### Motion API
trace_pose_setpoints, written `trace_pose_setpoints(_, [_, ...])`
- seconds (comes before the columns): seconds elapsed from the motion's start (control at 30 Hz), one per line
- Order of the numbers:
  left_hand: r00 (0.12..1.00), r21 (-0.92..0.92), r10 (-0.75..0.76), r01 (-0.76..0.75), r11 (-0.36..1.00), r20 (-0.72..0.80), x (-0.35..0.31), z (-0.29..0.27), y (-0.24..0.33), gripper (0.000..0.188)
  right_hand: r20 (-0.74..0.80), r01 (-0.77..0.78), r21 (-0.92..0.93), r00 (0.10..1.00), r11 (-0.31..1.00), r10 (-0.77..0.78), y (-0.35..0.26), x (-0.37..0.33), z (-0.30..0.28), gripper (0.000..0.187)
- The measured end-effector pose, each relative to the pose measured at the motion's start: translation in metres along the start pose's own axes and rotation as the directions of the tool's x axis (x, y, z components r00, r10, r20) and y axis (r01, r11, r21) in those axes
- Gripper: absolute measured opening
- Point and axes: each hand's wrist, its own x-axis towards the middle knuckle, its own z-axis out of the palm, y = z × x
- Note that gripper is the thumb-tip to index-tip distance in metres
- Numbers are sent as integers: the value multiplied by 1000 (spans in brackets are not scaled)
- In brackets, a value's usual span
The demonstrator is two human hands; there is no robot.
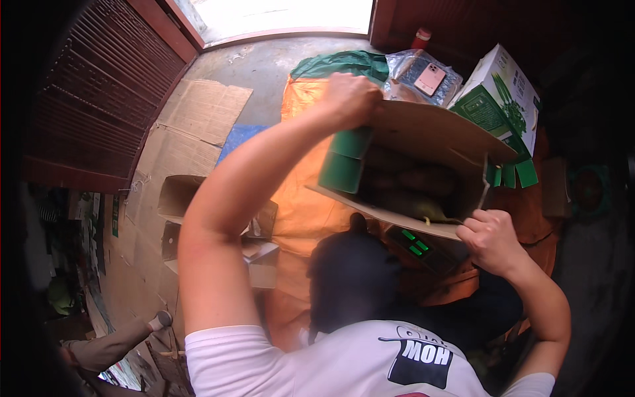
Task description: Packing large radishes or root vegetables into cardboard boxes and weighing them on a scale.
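Observation:
An open cardboard box (436,124) with a green side flap (344,159) is tilted in front of me, between my two hands. Its far left corner is in the grip of my left hand (354,99). My right hand (493,239) is closed on its near right edge. Inside, in shadow, lie several rounded, brownish pieces (423,178), too dark to name. A yellowish-green tip (430,212) shows near the front edge. Just below the box is a dark digital scale (423,250) with lit green digits; how far the box is from it I cannot tell.
Orange sheeting (297,218) covers the floor around my legs. Beyond the box are a white-and-green carton (506,99), a pink phone (430,79) on bubble wrap and a red-capped container (421,38). Flattened cardboard (205,109) and smaller boxes (178,195) lie left; another person's leg (119,344) shows lower left.

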Motion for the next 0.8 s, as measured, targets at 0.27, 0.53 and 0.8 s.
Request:
trace_pose_setpoints(0.27, [976, 425, -192, 130, 896, 106, -110, -53, -152, 25, -138, 167, 156, 980, 973, -146, -53, 179, 114, 1])
trace_pose_setpoints(0.53, [910, 624, -412, 297, 723, 43, -203, -18, -318, 14, -297, 149, 492, 955, 858, 4, -110, 279, 177, 11])
trace_pose_setpoints(0.8, [478, 457, -872, 756, 469, 106, -201, 37, -328, 57, -322, -112, 613, 869, 782, 377, 31, 98, 194, 32])
